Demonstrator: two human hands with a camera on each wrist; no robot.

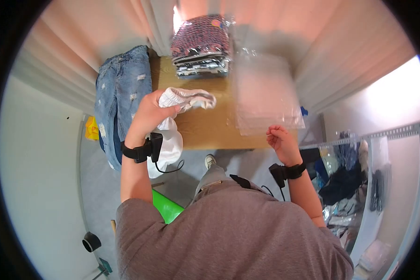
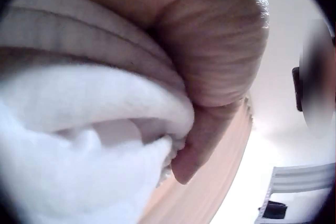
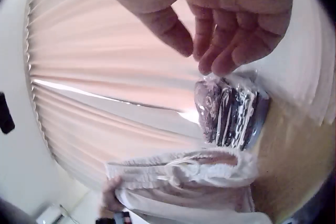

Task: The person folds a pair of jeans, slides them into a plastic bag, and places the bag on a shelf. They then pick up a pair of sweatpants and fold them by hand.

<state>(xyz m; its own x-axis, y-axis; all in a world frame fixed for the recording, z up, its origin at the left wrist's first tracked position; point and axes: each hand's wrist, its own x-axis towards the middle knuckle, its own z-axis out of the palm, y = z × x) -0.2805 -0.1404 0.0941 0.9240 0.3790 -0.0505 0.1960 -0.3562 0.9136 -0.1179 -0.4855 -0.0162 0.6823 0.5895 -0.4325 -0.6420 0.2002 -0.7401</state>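
Note:
A white garment (image 1: 169, 122) with a gathered waistband hangs from the left hand (image 1: 149, 113), which grips it above the table's left front part. Seen from the left wrist, the thumb side of the left hand (image 2: 215, 50) presses on folds of the white cloth (image 2: 79, 98). The right wrist view shows the garment's elastic waistband (image 3: 184, 174) with a drawstring, its opening spread. The right hand (image 1: 284, 145) is held off the table's right front edge, holding nothing; its fingers (image 3: 226, 40) hang loosely bent, apart from the garment.
On the wooden table (image 1: 200, 133) lie a stack of bagged clothes (image 1: 200, 46) at the back and clear plastic bags (image 1: 266, 93) at the right. Ripped blue jeans (image 1: 123, 88) hang over the left side. A rack of clothes (image 1: 345, 186) stands right.

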